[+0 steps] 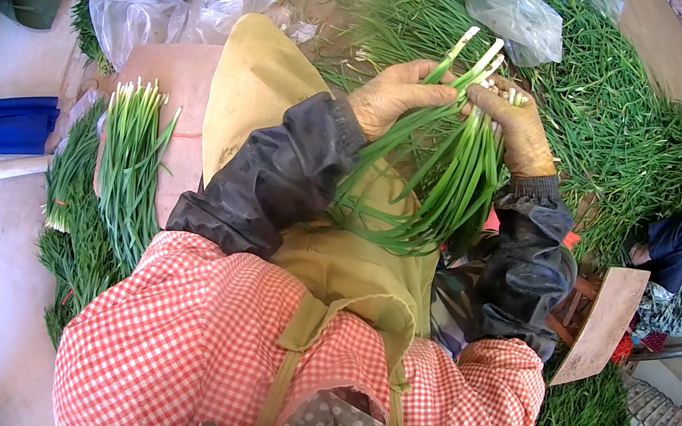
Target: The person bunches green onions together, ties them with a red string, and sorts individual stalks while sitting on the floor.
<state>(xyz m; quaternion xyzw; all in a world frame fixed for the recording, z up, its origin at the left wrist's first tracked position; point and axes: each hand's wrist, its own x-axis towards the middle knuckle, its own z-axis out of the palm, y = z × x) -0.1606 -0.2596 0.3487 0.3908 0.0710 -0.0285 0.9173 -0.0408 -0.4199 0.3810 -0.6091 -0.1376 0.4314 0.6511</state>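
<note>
My left hand (399, 96) pinches a few garlic chive stalks (450, 54) between thumb and fingers, white root ends pointing away from me. Close beside it, my right hand (519, 122) grips a loose bunch of garlic chives (471, 173). The bunch's green leaves hang down over my olive apron (361, 256). Both thumbs meet near the white ends, and some fingers are hidden behind the stalks. To my left, a neat bundle of chives (132, 160) lies partly on a pinkish board (194, 83), white ends facing away.
A large heap of loose chives (619, 143) spreads ahead and right, with a clear plastic bag (518, 20) on it. More plastic bags (138, 14) lie ahead left. Tied bundles (66, 196) are stacked at left. A board on a stool (604, 328) and another person's leg (670, 245) are at right.
</note>
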